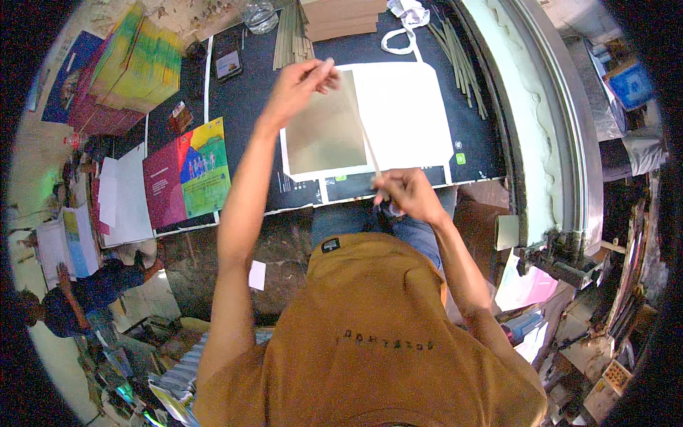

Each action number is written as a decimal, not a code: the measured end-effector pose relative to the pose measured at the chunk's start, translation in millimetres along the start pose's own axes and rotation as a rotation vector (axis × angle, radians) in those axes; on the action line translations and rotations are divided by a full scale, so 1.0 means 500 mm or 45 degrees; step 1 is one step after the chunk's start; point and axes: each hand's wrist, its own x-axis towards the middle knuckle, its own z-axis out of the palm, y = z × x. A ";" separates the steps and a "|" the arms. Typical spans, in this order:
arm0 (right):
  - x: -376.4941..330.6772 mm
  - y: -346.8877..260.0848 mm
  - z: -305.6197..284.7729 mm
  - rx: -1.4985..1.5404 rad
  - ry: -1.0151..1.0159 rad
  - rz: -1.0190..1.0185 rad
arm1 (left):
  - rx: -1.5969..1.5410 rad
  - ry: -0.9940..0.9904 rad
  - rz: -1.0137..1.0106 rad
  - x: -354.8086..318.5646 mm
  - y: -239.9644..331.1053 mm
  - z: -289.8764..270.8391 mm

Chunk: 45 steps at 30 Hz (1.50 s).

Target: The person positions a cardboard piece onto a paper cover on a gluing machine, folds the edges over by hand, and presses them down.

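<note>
A white sheet (413, 107) with trimmed corners lies on the dark table (249, 128) in front of me. On its left part rests a grey-brown board (324, 135). Along the board's right edge runs a thin, pale strip (368, 135). My right hand (409, 193) pinches the strip's near end at the table's front edge. At the board's far left corner hovers my left hand (306, 87), its fingers loosely bent and apart, with nothing visible in them. The strip's far end comes close to those fingertips; whether they touch it is unclear.
Thin strips lie in a left bundle (290, 35) and a right bundle (459, 64), beside stacked brown boards (341, 18). A white cloth (407, 21), phone (228, 64), colourful cover (203, 167) and book stack (142, 64) surround the work. A person (85, 299) is at far left.
</note>
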 end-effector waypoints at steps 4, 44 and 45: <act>0.098 0.038 0.004 0.027 0.224 0.069 | 0.714 0.475 0.158 0.016 -0.197 0.102; -0.037 0.150 0.069 0.026 0.589 0.075 | 1.375 0.022 0.394 -0.031 -0.228 0.179; -0.036 0.150 0.067 -0.010 0.614 0.033 | 1.387 0.009 0.387 -0.032 -0.227 0.180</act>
